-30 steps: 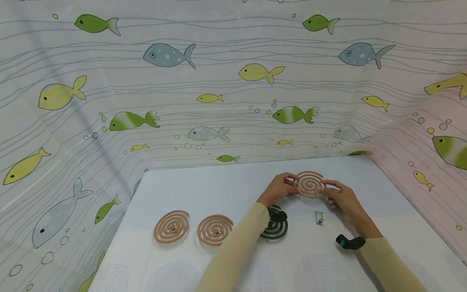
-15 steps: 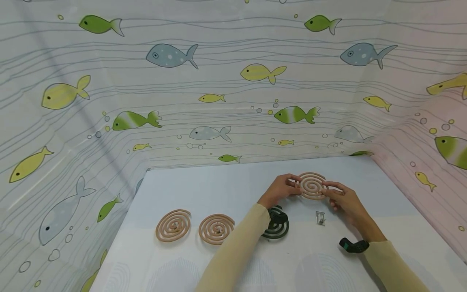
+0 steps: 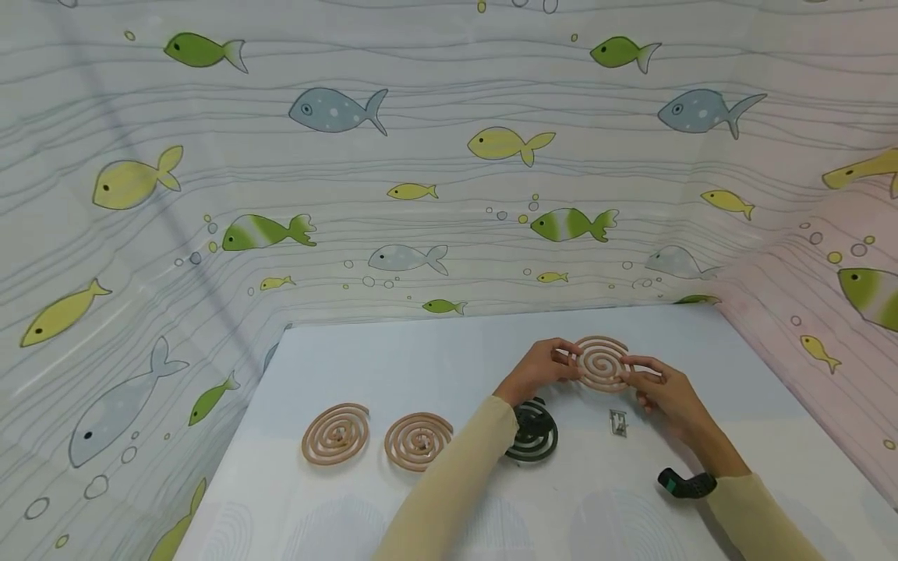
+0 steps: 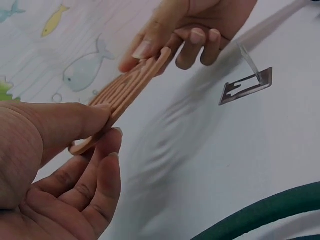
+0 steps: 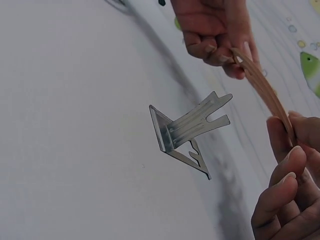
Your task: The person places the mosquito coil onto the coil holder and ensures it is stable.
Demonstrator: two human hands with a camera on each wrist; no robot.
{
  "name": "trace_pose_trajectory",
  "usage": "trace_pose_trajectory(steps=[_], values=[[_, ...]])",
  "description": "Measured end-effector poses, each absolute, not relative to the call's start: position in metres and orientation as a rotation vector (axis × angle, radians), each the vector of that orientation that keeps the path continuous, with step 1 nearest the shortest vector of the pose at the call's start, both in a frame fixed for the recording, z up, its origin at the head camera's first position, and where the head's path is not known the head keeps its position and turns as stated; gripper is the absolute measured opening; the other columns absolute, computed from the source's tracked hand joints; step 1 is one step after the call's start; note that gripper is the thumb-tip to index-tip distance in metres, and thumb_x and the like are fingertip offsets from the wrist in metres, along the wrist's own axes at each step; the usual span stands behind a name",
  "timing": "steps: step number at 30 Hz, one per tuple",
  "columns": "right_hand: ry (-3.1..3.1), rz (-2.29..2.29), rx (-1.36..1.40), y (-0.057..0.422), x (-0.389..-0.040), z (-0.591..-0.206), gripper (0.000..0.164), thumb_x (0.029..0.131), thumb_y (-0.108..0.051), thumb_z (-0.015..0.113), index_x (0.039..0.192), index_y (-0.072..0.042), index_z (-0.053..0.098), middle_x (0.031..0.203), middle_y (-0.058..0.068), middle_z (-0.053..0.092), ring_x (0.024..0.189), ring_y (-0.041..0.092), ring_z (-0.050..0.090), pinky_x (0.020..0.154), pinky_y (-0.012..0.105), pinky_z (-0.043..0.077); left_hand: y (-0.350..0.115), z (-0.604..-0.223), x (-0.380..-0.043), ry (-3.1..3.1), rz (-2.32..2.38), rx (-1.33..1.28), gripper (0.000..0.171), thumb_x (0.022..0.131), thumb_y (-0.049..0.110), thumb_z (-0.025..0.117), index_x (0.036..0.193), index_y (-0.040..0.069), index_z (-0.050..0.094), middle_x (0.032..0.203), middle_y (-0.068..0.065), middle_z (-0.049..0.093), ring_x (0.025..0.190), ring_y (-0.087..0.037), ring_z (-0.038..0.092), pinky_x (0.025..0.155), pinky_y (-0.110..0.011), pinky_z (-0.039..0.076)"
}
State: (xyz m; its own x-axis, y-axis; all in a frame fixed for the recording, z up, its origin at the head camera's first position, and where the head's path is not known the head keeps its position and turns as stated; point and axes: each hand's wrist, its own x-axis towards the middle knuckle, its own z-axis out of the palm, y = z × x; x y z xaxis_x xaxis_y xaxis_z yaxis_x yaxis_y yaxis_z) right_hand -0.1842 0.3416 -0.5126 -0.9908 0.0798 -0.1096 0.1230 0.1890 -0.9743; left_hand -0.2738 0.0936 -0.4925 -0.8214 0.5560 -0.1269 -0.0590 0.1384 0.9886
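Note:
A tan mosquito coil point(image 3: 601, 365) is held up above the table between both hands. My left hand point(image 3: 539, 369) pinches its left edge, thumb on top and fingers beneath, as the left wrist view shows. On the opposite edge my right hand point(image 3: 662, 389) pinches the coil between thumb and fingers. In both wrist views the coil point(image 4: 127, 95) appears tilted, casting a shadow on the tabletop. Just in front of the hands lies a small metal coil stand point(image 3: 618, 423), its forked prong point(image 5: 205, 120) bent upward from the flat frame.
Two tan coils point(image 3: 335, 435) point(image 3: 418, 442) sit on stands to the left on the white table point(image 3: 393, 358). A dark green coil point(image 3: 531, 452) is beside them, partly covered by the left wrist and its black camera. Fish-patterned walls point(image 3: 449, 234) enclose the table's back and sides.
Both hands keep their hold on the tan coil. The coil and hands shift slightly right and down in the head view, mostly along with the whole scene. The stand stays on the table.

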Motion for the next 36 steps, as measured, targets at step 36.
trace_pose_trajectory(steps=[36], values=[[2.373,-2.01,0.107,0.335,-0.15,-0.507,0.042,0.1,-0.026,0.071,0.137,-0.009,0.058,0.088,-0.004,0.07,0.064,0.008,0.052,0.053,0.03,0.047,0.085,-0.483,-0.246,1.849,1.742,0.637,0.031,0.091,0.002,0.077,0.121,0.008,0.069,0.09,-0.004,0.068,0.079,-0.013,0.067,0.091,-0.054,0.055]])
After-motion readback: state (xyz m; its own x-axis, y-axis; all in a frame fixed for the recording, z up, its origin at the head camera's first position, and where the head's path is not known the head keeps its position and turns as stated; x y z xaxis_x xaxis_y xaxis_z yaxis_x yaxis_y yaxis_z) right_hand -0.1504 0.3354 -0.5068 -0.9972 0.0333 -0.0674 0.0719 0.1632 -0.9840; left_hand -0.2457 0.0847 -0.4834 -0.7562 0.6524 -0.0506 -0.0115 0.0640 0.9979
